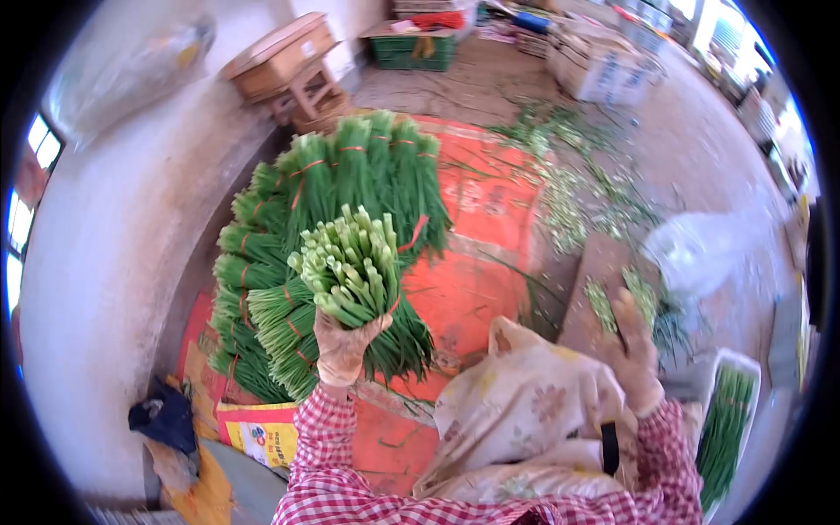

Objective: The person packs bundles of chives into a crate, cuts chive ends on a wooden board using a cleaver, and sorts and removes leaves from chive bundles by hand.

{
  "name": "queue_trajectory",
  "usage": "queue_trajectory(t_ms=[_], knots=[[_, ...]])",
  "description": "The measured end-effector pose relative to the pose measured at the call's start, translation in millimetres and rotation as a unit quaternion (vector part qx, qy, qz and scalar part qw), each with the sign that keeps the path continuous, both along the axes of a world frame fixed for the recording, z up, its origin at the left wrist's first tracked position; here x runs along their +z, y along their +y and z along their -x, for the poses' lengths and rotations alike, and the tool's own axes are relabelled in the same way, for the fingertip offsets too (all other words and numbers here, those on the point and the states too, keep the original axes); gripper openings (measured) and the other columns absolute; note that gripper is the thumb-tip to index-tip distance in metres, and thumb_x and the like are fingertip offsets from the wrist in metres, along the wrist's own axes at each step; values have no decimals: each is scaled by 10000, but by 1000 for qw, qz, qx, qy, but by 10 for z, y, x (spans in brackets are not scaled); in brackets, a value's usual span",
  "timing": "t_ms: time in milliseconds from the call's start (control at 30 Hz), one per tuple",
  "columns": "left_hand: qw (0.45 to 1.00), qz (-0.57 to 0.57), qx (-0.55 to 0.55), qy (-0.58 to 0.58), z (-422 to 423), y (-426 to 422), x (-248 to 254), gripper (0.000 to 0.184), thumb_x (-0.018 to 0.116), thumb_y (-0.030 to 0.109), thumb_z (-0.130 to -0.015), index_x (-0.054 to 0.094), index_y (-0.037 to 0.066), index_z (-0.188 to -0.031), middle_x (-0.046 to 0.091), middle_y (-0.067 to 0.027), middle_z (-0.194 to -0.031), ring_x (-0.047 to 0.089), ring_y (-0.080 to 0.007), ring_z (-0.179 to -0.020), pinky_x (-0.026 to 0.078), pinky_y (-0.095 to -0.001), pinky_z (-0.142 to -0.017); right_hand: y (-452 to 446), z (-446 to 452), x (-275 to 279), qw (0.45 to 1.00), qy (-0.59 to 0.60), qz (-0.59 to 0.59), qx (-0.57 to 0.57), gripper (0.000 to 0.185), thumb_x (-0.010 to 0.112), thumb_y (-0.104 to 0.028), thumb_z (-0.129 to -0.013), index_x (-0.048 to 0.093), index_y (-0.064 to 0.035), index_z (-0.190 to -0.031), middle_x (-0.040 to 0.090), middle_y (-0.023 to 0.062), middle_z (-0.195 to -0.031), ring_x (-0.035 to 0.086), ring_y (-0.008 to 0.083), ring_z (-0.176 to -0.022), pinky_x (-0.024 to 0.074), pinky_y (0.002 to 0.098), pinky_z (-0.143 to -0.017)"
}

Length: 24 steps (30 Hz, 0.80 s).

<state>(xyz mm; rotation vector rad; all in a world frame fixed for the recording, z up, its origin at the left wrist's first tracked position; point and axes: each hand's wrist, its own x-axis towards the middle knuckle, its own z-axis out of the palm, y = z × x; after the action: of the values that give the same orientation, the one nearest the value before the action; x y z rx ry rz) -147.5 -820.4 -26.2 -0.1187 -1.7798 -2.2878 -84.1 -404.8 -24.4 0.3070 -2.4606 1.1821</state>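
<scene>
My left hand (343, 350) is wrapped round a bunch of garlic chives (350, 267). Its pale cut ends point up toward me, and an orange-red tie shows at its side. Behind and beside it lie stacked tied bundles of the same greens (354, 171), most with red bands. To the right, my right hand (634, 359) has its fingers stretched out over a brown board (582, 306) with cut pale-green bits (599, 304) on it. I see nothing gripped in that hand. Both hands wear light, stained gloves. A flowered cloth (525, 398) covers my lap.
Red sheeting (459, 297) lies under the bundles, along the wall. Trimmings (569, 201) litter the floor beyond the board. A clear plastic bag (704, 249) lies right, above a white foam box (745, 363) holding greens. A wooden stool (306, 92) and green crate (411, 51) stand behind.
</scene>
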Motion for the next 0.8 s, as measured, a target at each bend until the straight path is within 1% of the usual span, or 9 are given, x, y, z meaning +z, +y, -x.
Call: queue_trajectory(t_ms=[100, 200, 267, 367, 433, 533, 667, 733, 800], knots=[[995, 14, -77, -56, -446, 343, 167, 758, 809, -70, -635, 428, 43, -1280, 563, -72, -1229, 576, -202, -1100, 495, -352, -946, -550, -108, 579, 964, -190, 85, 166, 623, 645, -187, -860, 352, -46, -1392, 470, 140, -1354, 483, 221, -1216, 426, 351, -977], [979, 23, -177, -102, -811, 632, 285, 840, 824, -111, -578, 410, 36, -1294, 556, -80, -1241, 564, -208, -1119, 477, -352, -969, -927, -256, 754, 962, -205, 15, 177, 836, 779, -280, -750, 320, -44, -1409, 448, 140, -1371, 463, 196, -1223, 409, 324, -990], [959, 29, -270, -81, -1050, 799, 390, 685, 758, 68, -760, 389, 51, -1337, 512, -98, -1304, 512, -254, -1193, 461, -414, -987, -1049, -342, 523, 945, -206, 131, 217, 917, 835, -295, -688, 322, -41, -1404, 476, 134, -1345, 456, 195, -1228, 401, 322, -1001], [889, -86, -385, -233, -1244, 913, 325, 602, 336, 507, -956, 338, 129, -1425, 375, -115, -1439, 372, -340, -1304, 340, -582, -1035, -1139, -605, 334, 855, -252, 365, 270, 1008, 887, -311, -606, 322, -27, -1391, 528, 128, -1292, 478, 221, -1211, 391, 359, -1023], [865, 113, -472, -126, -1130, 919, 676, 703, 637, 235, -809, 322, 102, -1423, 421, -106, -1405, 433, -303, -1264, 393, -496, -1020, -1071, -744, 288, 878, -255, 333, 230, 979, 895, -287, -587, 359, -17, -1361, 550, 118, -1259, 512, 217, -1166, 402, 366, -1013], [883, 41, -421, -204, -1106, 1058, 976, 1093, 877, -61, -505, 295, 62, -1421, 457, -95, -1372, 483, -250, -1226, 424, -394, -1014, -1044, -837, 409, 899, -227, 307, 214, 906, 887, -268, -595, 405, -25, -1323, 568, 114, -1221, 526, 213, -1140, 415, 362, -1001], [942, -25, -332, -40, -1206, 1448, 889, 1075, 871, 1, -570, 239, 25, -1440, 496, -94, -1312, 505, -225, -1185, 412, -382, -1012, -1023, -936, 508, 860, -215, 419, 195, 846, 879, -240, -605, 437, -26, -1293, 559, 107, -1227, 529, 209, -1127, 426, 364, -984], [938, -38, -341, -40, -1139, 1551, 864, 985, 836, -21, -610, 277, 33, -1419, 510, -90, -1293, 530, -220, -1151, 425, -380, -998, -825, -945, 670, 905, -179, 346, 171, 813, 843, -291, -657, 435, -20, -1305, 610, 135, -1130, 560, 205, -1084, 445, 347, -954], [941, -36, -325, -84, -1180, 1643, 833, 968, 811, -56, -627, 279, 60, -1427, 512, -85, -1287, 523, -222, -1168, 424, -391, -1001, -420, -942, 963, 900, -389, -91, 173, 741, 774, -339, -744, 444, 2, -1312, 644, 175, -986, 627, 187, -925, 498, 328, -843]])
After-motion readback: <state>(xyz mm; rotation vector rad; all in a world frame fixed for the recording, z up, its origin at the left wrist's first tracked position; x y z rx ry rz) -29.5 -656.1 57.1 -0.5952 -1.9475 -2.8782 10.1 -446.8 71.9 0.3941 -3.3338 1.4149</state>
